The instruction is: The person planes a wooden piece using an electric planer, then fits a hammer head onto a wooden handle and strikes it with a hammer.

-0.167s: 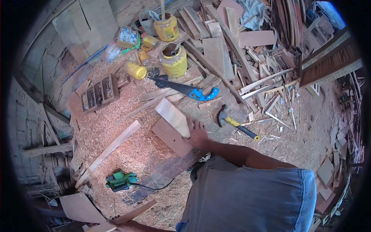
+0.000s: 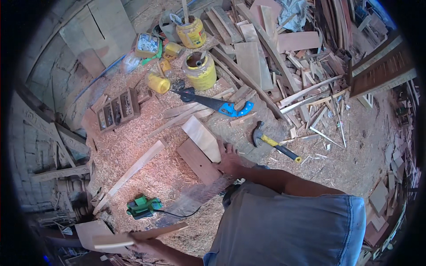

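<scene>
At the lower left, my left hand (image 2: 146, 246) is closed around a narrow wooden plank (image 2: 171, 230), which extends past both sides of the hand. A flat wooden panel (image 2: 93, 230) lies behind that plank. Near the middle, my right hand (image 2: 229, 159) grips the near end of a pale wooden block (image 2: 200, 136), fingers along its right side. The block rests against a reddish-brown board (image 2: 197, 162) with a small dark hole in it. Beyond my left hand sits a green electric planer (image 2: 143, 207) with a black cord.
Shavings cover the floor. A claw hammer (image 2: 276, 142) lies right of my right hand; a blue-handled handsaw (image 2: 219, 104) is beyond it. Farther back are yellow tubs (image 2: 199, 73), a divided wooden box (image 2: 119, 110) and piled offcuts (image 2: 306, 73). A long strip (image 2: 133, 170) lies left of centre.
My left hand has come up farther into view with the plank, and more of its pale edge shows. My right hand stays on the block. The whole view has shifted slightly.
</scene>
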